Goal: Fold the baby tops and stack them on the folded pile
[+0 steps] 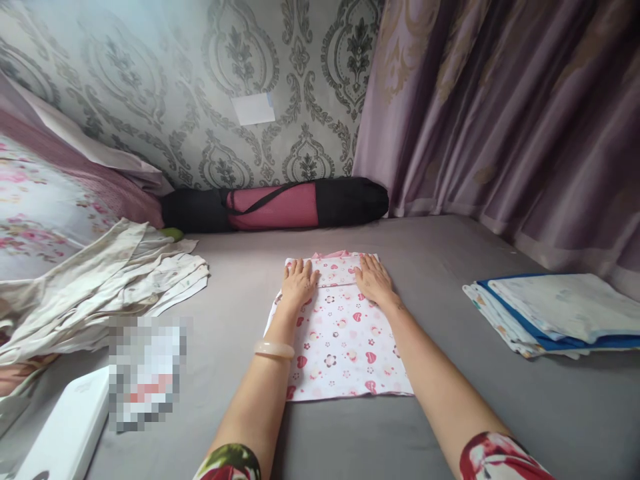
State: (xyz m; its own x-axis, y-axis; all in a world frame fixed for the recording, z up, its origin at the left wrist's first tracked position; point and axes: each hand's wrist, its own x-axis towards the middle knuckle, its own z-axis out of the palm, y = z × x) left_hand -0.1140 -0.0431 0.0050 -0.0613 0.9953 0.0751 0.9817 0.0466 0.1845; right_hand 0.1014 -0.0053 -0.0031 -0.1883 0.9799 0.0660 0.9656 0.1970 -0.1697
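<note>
Resting palm down on a white garment (335, 347) printed with pink hearts and flowers, the person's two bare hands lie near its far corners: left hand (299, 280) at the far left, right hand (373, 277) at the far right. Both grips are wide, with fingers stretched out flat on the cloth rather than curled around it. The garment lies folded on a grey sheet (240, 293), directly ahead of the person; a folded-over band crosses its far end between the hands, and a bit of pink fabric (333, 254) shows at its far edge. A pale bangle (274, 349) circles the left wrist.

Beyond the garment, a long black and dark-pink bag (273, 205) lies along a patterned wall (175, 80). To the garment's right is a stack of folded cloths (555, 307), white and blue; farther beyond it on that side hangs a purple curtain (450, 100). To the garment's left are crumpled cream cloths (100, 287), a white box (65, 427), and a pixelated item (150, 373), too obscured to identify.
</note>
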